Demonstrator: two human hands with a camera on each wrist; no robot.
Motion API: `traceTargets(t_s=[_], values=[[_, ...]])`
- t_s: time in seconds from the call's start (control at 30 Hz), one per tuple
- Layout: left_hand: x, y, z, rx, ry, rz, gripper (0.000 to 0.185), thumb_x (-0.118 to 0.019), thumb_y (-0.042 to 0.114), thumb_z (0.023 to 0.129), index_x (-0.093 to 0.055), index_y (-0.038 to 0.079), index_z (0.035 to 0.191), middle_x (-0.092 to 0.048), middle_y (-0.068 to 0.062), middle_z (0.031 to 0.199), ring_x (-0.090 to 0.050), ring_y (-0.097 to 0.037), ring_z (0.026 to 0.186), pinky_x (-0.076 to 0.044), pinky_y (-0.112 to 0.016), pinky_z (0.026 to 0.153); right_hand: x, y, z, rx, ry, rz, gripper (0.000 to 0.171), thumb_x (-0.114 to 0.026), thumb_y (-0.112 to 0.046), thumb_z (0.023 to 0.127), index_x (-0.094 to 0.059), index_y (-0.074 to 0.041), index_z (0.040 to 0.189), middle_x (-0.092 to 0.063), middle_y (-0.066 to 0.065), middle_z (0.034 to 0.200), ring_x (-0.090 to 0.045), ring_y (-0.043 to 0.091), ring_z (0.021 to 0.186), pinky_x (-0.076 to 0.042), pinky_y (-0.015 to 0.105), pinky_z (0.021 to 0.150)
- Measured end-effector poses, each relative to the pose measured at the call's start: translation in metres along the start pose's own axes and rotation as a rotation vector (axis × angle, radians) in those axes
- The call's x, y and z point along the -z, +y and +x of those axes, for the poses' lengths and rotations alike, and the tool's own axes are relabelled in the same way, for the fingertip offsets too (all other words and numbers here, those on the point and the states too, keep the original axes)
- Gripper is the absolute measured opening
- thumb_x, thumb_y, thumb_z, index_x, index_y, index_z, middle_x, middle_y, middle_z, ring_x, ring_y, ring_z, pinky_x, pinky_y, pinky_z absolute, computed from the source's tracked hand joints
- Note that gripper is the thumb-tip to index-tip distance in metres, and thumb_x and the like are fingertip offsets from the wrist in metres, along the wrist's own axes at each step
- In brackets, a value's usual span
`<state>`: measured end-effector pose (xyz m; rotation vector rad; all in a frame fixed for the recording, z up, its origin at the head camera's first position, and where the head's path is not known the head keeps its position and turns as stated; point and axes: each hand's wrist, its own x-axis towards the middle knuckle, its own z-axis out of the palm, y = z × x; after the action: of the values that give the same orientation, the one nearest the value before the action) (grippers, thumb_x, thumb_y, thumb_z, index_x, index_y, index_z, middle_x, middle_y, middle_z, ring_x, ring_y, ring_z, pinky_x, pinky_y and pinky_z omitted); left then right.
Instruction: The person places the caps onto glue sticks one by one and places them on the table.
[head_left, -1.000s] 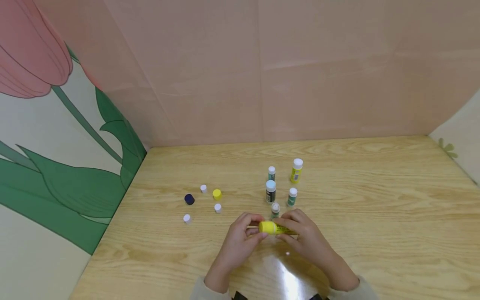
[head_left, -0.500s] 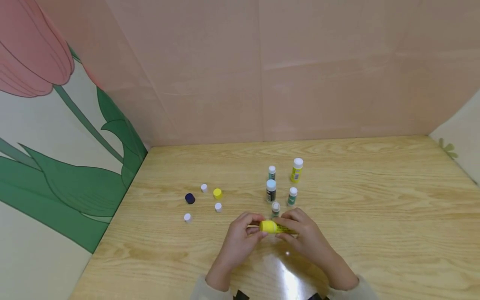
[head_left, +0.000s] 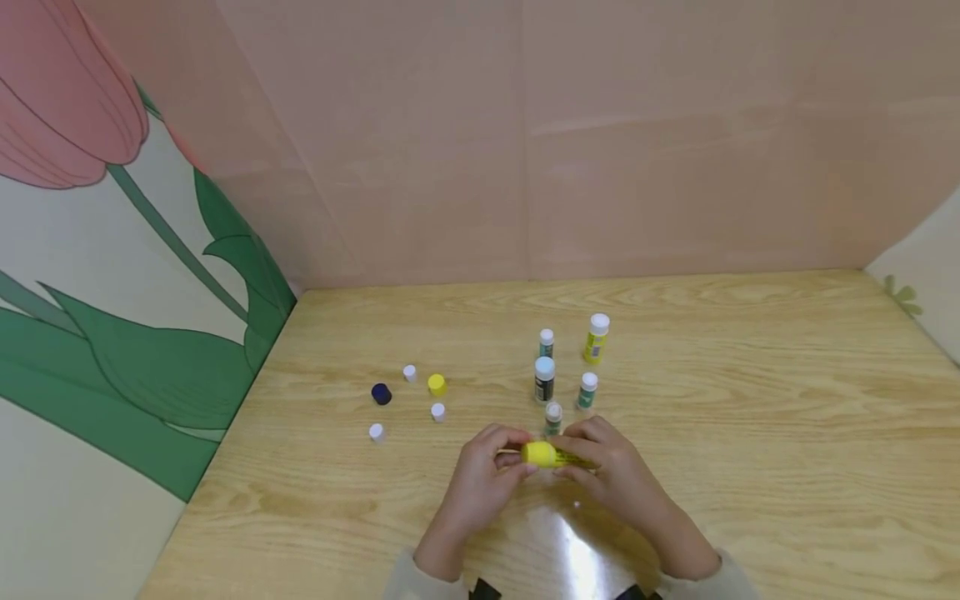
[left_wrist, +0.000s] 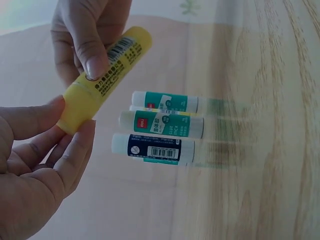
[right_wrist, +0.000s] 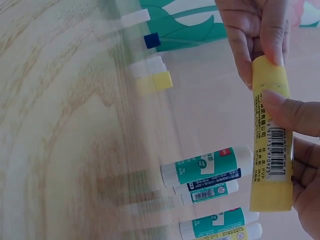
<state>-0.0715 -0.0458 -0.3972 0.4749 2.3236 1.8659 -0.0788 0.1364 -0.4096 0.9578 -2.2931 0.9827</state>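
Between both hands lies a yellow glue stick (head_left: 538,454), roughly level above the table with its yellow cap on the left end. My left hand (head_left: 483,483) pinches the cap between thumb and fingers. My right hand (head_left: 618,475) grips the labelled body. In the left wrist view the glue stick (left_wrist: 114,70) slants, its printed label and barcode partly covered by the right thumb (left_wrist: 95,62). The right wrist view shows the cap seated against the body of the glue stick (right_wrist: 272,150). Just beyond the hands stands a green glue stick (head_left: 553,419), partly hidden.
Behind it stand a navy glue stick (head_left: 544,382), two green ones and a yellow glue stick (head_left: 596,343), all upright. At left lie loose caps: a dark blue cap (head_left: 381,394), a yellow cap (head_left: 437,384) and several white ones. A tiny white speck (head_left: 577,503) lies near the front.
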Motion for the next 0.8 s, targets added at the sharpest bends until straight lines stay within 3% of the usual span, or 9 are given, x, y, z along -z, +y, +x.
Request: traceTargets(t_s=[0.47,0.8], values=[[0.0048,-0.0050,-0.0008,0.005,0.006,-0.066,0.028,-0.060,-0.006,0.075,-0.053,-0.005,0.102,-0.050,-0.011,0.106,-0.050,-0.023,0.099,-0.044,-0.020,0.080,-0.0071,0.0016,0.0000,-0.023,-0.003,0.010,0.043,-0.077,-0.003,0.049,-0.065,-0.002,0.090,-0.056,0.001,0.086,-0.049,0.012,0.077,-0.042,0.013,0.066],[0.0041,-0.0097,-0.0002,0.025,-0.014,-0.077,0.029,-0.060,-0.006,0.076,-0.052,-0.003,0.103,-0.050,-0.012,0.108,-0.050,-0.022,0.099,-0.044,-0.020,0.079,-0.0078,0.0012,-0.0034,-0.052,-0.017,0.040,0.042,-0.076,-0.001,0.052,-0.064,0.000,0.092,-0.056,0.000,0.087,-0.048,0.011,0.078,-0.045,0.017,0.065]])
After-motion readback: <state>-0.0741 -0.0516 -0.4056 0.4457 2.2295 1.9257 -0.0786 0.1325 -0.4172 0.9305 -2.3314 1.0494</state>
